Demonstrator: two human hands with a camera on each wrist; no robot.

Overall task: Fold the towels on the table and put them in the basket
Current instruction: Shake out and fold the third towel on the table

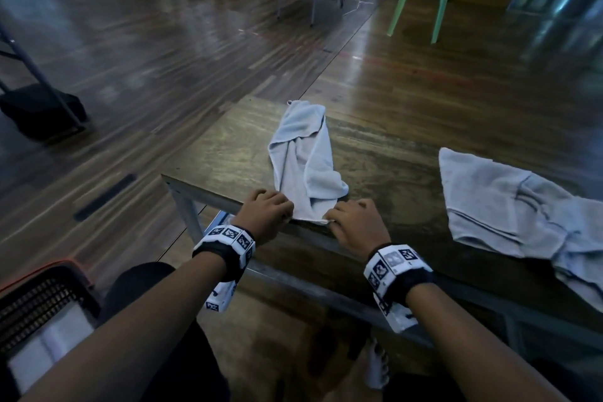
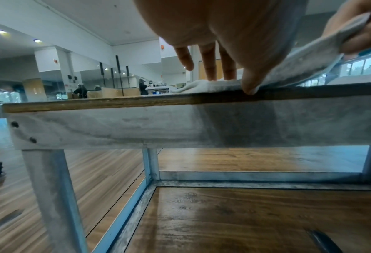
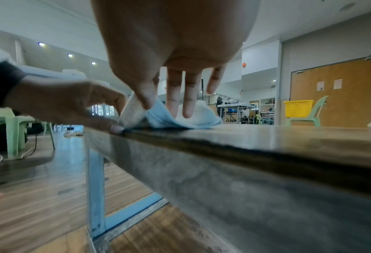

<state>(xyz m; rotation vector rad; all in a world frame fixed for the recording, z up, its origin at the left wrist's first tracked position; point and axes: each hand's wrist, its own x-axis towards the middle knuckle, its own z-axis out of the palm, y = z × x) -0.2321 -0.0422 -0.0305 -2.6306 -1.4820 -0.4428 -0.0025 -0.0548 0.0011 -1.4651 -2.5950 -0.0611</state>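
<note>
My left hand (image 1: 267,210) and right hand (image 1: 354,222) pinch the towel's (image 1: 305,160) near corners at the table (image 1: 228,153) edge; next I spread it flat.

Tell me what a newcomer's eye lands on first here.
First, both hands, left hand and right hand, pinching the near corners of a crumpled towel at the table's front edge. Next, a second towel sprawls unfolded to the right. A dark basket sits low at the left.
</note>
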